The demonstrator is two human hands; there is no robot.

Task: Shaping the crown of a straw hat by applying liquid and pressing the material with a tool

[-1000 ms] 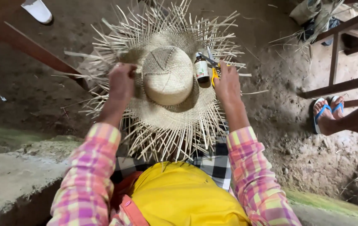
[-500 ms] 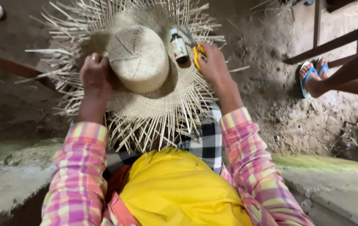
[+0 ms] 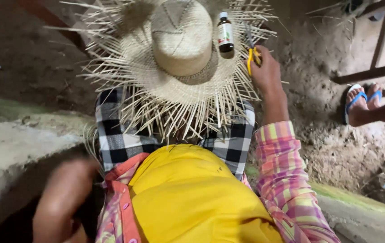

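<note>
- Straw hat [image 3: 181, 58], half-woven, is lying on the person's lap over a black-and-white checked cloth [image 3: 120, 139], its domed crown pointing up and away from the body, well above the dirt floor [image 3: 336, 148].
- Loose unwoven strips are sticking out all round the brim like spikes; the woven part is looking tight, pale and matte, the free ends stiff and flat.
- Right hand [image 3: 266, 69] is resting at the right edge of the brim, its grip closed around yellow-handled scissors [image 3: 252, 54], blades pointing up along the brim's edge.
- Left hand [image 3: 62, 202] is hanging low at the left of the lap, blurred and well apart from the hat; I cannot tell whether its grip is wide or closed, and nothing is showing in it.
- Right hand is clearly the nearer of the two: the hat lies just to its left, touching it at the fringe.
- Small dark glass bottle [image 3: 225, 33] with a black cap and a paper label is lying on the brim between the crown and the scissors, long axis running away from the body.
- Another person's foot in a blue-strapped sandal [image 3: 359, 101] is resting on the floor at the right.
</note>
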